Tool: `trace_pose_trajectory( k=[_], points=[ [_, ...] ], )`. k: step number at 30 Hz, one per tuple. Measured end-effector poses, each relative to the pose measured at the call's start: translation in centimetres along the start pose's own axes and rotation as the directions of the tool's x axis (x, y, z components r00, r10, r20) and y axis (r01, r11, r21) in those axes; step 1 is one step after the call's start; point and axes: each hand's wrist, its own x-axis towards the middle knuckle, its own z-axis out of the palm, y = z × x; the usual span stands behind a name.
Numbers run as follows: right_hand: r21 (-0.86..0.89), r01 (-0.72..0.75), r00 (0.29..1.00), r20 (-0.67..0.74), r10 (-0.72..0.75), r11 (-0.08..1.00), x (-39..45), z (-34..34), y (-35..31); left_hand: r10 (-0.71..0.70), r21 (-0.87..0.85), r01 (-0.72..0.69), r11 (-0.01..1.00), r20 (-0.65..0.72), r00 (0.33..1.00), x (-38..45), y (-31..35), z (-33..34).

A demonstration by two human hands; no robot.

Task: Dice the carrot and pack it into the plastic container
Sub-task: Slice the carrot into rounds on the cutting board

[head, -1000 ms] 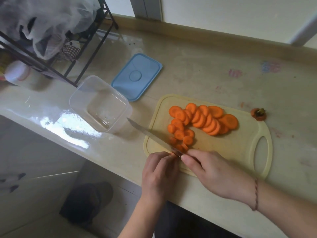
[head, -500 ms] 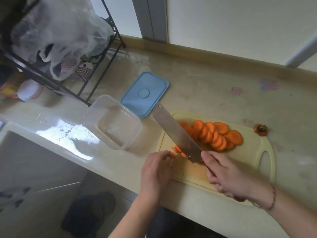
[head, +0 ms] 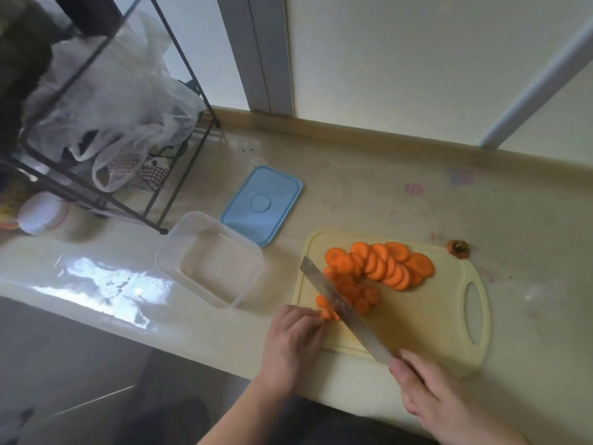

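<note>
Orange carrot slices (head: 390, 268) lie fanned across a pale yellow cutting board (head: 426, 316). My right hand (head: 439, 403) grips the handle of a knife (head: 343, 306), whose blade runs diagonally over the board's left part. My left hand (head: 293, 342) has curled fingers that hold a small carrot piece (head: 327, 314) at the board's near left corner, just left of the blade. A clear plastic container (head: 210, 260) stands empty to the left of the board.
A blue lid (head: 263, 205) lies behind the container. A cut carrot top (head: 459, 248) sits on the counter past the board's far right corner. A black wire rack (head: 106, 130) with plastic bags stands at the far left, a white jar (head: 40, 213) beside it.
The knife has drawn back toward me and its blade has turned onto its edge. My left hand stays on the carrot piece. The camera has tilted upward.
</note>
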Motion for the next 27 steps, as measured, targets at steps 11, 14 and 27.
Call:
trace_pose_trajectory(
  k=[11, 14, 27],
  points=[
    [-0.156, -0.119, 0.991, -0.078, 0.108, 0.981, 0.0, 2.1, 0.1, -0.024, -0.047, 0.023, 0.999, -0.006, 1.0, -0.2, 0.0, 0.3],
    [-0.149, -0.069, 0.995, -0.079, 0.058, 0.986, 0.2, 2.4, 0.8, -0.018, -0.041, 0.017, 0.999, -0.022, 1.0, -0.2, -0.1, 0.3],
    [-0.151, -0.074, 0.997, 0.006, 0.076, 0.986, 0.8, 1.2, 0.9, -0.063, 0.001, 0.063, 0.998, -0.001, 0.998, -2.6, -0.2, -1.3]
  ],
)
